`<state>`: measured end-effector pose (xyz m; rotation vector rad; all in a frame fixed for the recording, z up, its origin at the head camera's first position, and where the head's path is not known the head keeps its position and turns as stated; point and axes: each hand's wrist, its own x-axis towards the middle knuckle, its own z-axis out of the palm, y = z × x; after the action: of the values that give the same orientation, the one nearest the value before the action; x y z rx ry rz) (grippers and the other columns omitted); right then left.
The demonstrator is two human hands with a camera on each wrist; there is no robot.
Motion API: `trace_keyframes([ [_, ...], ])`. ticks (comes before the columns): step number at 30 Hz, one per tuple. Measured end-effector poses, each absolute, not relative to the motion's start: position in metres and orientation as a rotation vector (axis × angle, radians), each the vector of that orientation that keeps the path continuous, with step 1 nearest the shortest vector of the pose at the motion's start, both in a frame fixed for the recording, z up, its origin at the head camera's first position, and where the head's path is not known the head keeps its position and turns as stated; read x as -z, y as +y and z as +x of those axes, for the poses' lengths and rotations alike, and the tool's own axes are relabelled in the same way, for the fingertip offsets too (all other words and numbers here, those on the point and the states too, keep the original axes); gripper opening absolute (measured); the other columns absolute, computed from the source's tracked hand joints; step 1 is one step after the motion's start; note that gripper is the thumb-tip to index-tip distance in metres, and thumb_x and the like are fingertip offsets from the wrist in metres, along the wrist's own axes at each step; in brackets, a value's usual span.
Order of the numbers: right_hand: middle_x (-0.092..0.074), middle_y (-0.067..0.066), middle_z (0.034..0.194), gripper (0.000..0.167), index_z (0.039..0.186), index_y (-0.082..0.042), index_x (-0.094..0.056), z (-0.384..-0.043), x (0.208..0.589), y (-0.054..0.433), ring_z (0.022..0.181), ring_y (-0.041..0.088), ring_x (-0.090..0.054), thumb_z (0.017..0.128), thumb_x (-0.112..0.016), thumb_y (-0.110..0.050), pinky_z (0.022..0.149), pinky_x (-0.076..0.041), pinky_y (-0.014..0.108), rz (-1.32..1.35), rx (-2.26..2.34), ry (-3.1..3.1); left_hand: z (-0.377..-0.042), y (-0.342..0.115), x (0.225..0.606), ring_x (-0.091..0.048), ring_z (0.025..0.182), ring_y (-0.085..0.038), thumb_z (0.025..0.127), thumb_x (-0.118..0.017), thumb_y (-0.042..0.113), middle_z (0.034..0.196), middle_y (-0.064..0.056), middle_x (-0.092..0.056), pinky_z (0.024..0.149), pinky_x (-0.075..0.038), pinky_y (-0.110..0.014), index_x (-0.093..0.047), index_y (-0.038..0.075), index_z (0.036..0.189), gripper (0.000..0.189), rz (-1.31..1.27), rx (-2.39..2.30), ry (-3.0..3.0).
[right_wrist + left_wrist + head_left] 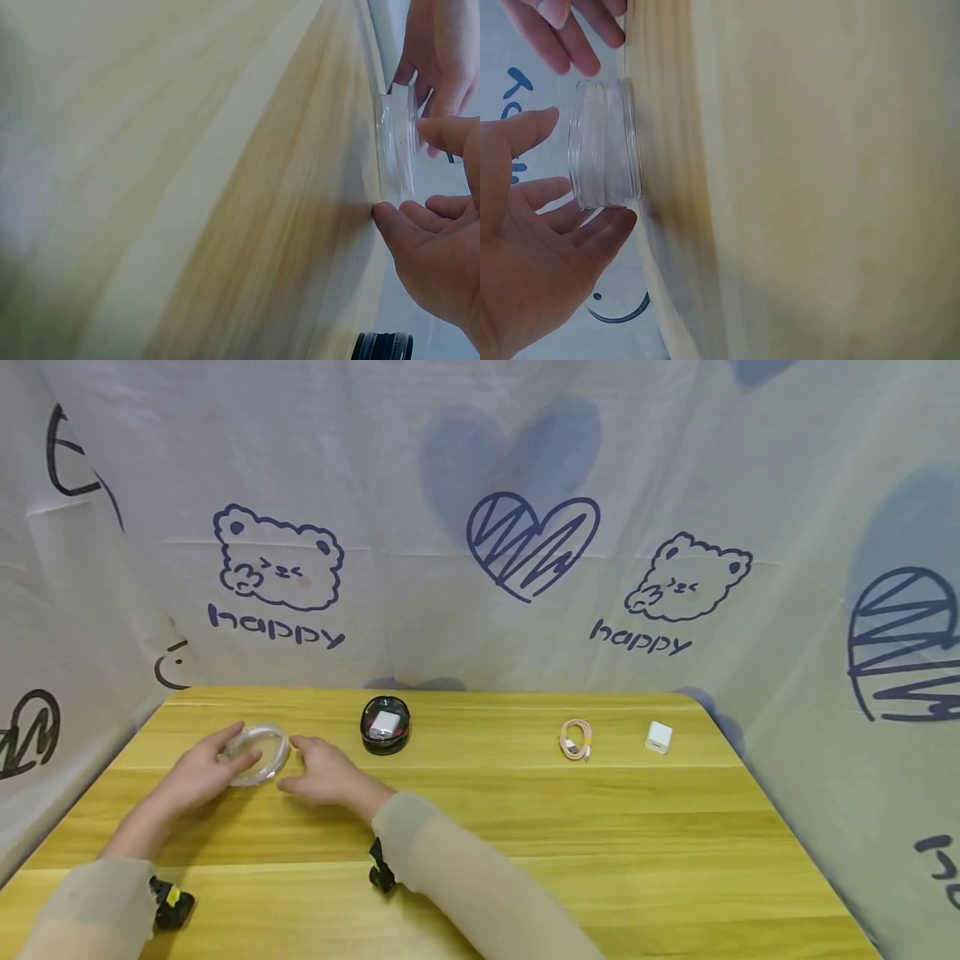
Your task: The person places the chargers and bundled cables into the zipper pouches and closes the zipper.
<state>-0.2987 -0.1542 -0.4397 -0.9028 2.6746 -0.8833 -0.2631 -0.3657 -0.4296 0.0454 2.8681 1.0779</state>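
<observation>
A clear round plastic container (258, 774) sits on the wooden table at the left. My left hand (202, 772) is at its left side, with the thumb spread from the fingers. In the left wrist view those fingers lie against or very near the container wall (604, 146), while the thumb stands apart from it. My right hand (327, 772) is at the container's right side, thumb and fingers spread. Whether its fingertips touch the wall, I cannot tell. Neither hand grips the container.
Right of the hands stands a black round container (385, 746) with a white charger block (385, 724) in it. Farther right lie a coiled pink cable (562, 737) and another white charger block (659, 737). A printed cloth (420, 635) hangs behind the wooden table (600, 843).
</observation>
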Motion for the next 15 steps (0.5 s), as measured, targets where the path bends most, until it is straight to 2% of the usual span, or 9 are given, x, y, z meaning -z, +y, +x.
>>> trace_keyframes([
  [7, -0.06, 0.002, 0.143, 0.075, 0.155, -0.009, -0.048, -0.296, 0.438, -0.155, 0.12, 0.008, -0.061, 0.09, -0.081, -0.028, 0.098, -0.049, 0.015, -0.884, 0.906, 2.671, -0.26, -0.362, 0.431, -0.036, 0.134, -0.066, 0.108, -0.057, 0.035, 0.151, -0.048, -0.03, 0.108, -0.035, -0.075, -0.025, -0.018, 0.154, 0.078, 0.141, -1.02, 2.918],
  [12, -0.06, 0.003, 0.134, 0.07, 0.149, -0.007, -0.055, -0.295, 0.441, -0.152, 0.106, 0.005, -0.06, 0.088, -0.083, -0.027, 0.089, -0.048, 0.011, -0.909, 0.904, 2.708, -0.258, -0.358, 0.429, -0.05, 0.124, -0.061, 0.107, -0.06, 0.028, 0.146, -0.047, -0.04, 0.1, -0.048, -0.068, -0.033, -0.022, 0.149, 0.071, 0.22, -0.981, 2.938],
  [15, -0.061, 0.003, 0.131, 0.067, 0.146, -0.006, -0.058, -0.294, 0.442, -0.15, 0.105, 0.004, -0.058, 0.087, -0.083, -0.027, 0.09, -0.047, 0.01, -0.91, 0.88, 2.743, -0.256, -0.355, 0.428, -0.055, 0.121, -0.06, 0.106, -0.062, 0.024, 0.144, -0.046, -0.042, 0.096, -0.054, -0.063, -0.036, -0.023, 0.147, 0.068, 0.276, -0.987, 2.922],
])
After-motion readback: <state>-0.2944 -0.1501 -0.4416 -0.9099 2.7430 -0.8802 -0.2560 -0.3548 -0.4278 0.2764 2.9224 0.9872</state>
